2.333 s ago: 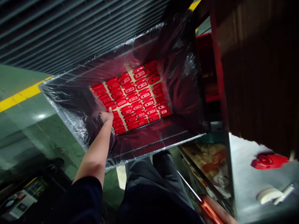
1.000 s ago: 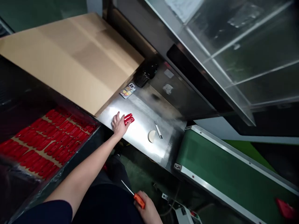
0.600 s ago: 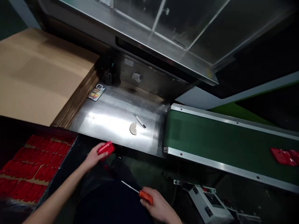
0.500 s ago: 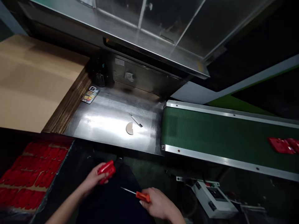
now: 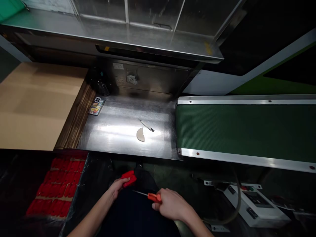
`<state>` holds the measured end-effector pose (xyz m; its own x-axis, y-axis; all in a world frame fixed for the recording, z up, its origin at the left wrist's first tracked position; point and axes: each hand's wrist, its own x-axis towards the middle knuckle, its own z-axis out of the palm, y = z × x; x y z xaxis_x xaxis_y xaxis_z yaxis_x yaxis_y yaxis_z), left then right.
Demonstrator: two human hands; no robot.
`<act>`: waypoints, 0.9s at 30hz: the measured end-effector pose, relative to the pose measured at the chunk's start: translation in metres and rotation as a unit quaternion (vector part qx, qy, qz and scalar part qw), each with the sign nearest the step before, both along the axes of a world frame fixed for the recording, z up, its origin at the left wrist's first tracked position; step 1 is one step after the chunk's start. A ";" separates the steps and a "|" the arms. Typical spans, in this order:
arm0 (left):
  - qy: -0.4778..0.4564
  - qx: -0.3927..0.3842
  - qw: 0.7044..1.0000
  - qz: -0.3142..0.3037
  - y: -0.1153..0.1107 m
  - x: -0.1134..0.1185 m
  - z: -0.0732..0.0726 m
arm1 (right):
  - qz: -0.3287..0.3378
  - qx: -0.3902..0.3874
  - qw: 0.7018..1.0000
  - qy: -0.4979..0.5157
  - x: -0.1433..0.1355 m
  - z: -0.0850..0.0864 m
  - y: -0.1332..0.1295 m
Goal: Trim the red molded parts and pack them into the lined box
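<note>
My left hand (image 5: 118, 186) is closed around a red plastic part (image 5: 129, 178), held low in front of my lap. In my right hand (image 5: 171, 203) is an orange-handled tool (image 5: 154, 197) with a thin, pointed metal shaft. That shaft points left toward the red part, its tip just below and apart from it. Above my hands, on the steel table (image 5: 116, 131), lie a beige disc with a notch (image 5: 140, 134) and a slim light-coloured cutter or blade tool (image 5: 146, 125).
A phone (image 5: 97, 106) lies beside stacked cardboard (image 5: 41, 105) at left. Below the stack, a box holds rows of red parts (image 5: 56, 184). The green conveyor belt (image 5: 237, 128) runs off to the right, above a grey control box (image 5: 256, 205). A steel ledge (image 5: 123, 36) overhangs the back.
The view has turned left, and red parts on the conveyor have left the frame. My hands have come closer together, bringing the tool's tip nearer the red part.
</note>
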<state>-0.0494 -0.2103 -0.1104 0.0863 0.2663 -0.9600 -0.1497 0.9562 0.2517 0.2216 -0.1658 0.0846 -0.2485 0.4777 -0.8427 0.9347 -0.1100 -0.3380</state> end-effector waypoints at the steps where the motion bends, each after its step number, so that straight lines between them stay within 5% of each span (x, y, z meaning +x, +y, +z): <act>1: -0.002 0.017 1.000 -0.019 -0.001 0.001 0.004 | -0.002 0.001 1.000 -0.006 -0.001 -0.001 0.000; 6: 0.045 0.162 0.975 -0.142 0.000 -0.003 0.023 | -0.020 -0.005 1.000 -0.016 0.012 -0.006 0.010; 10: 0.091 0.284 0.909 -0.292 0.017 -0.027 0.046 | -0.046 -0.016 0.999 -0.012 0.035 -0.006 0.033; 15: 0.000 0.385 0.820 -0.424 0.054 -0.037 0.079 | -0.045 -0.077 0.995 0.055 0.052 -0.009 0.075; 18: -0.042 0.404 0.797 -0.447 0.070 -0.027 0.091 | -0.038 -0.079 0.993 0.077 0.051 -0.011 0.094; 21: -0.020 0.394 0.818 -0.418 0.076 -0.021 0.090 | -0.040 -0.058 0.995 0.069 0.057 -0.008 0.090; 27: 0.072 0.260 0.935 -0.231 0.060 -0.014 0.060 | -0.070 -0.022 0.996 0.057 0.073 0.007 0.023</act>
<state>-0.0638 -0.1506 -0.0508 0.1876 0.6660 -0.7220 0.3200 0.6535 0.6860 0.2950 -0.1430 0.0911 -0.2782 0.4770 -0.8337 0.8648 -0.2535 -0.4335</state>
